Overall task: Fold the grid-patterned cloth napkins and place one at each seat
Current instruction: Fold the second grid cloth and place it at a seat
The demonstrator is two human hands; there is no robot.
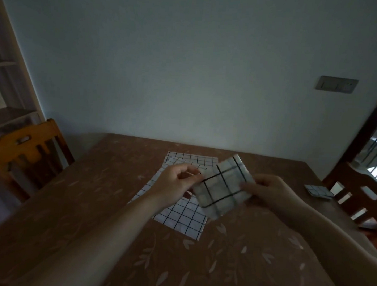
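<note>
You hold a folded napkin (223, 188) above the table (92, 203), pinched by your left hand (176, 181) and right hand (268, 190), with flat napkins (179, 216) lying beneath it

I see a folded napkin (223, 187) in white with a bold black grid. The flat napkins (180, 219) beneath show the same white ground with thinner black lines. The surface (92, 203) wears a brown cloth printed with pale leaf sprigs. The chair (27, 156) at left is orange-brown wood, the wall (187, 66) a dull grey-green.
</note>
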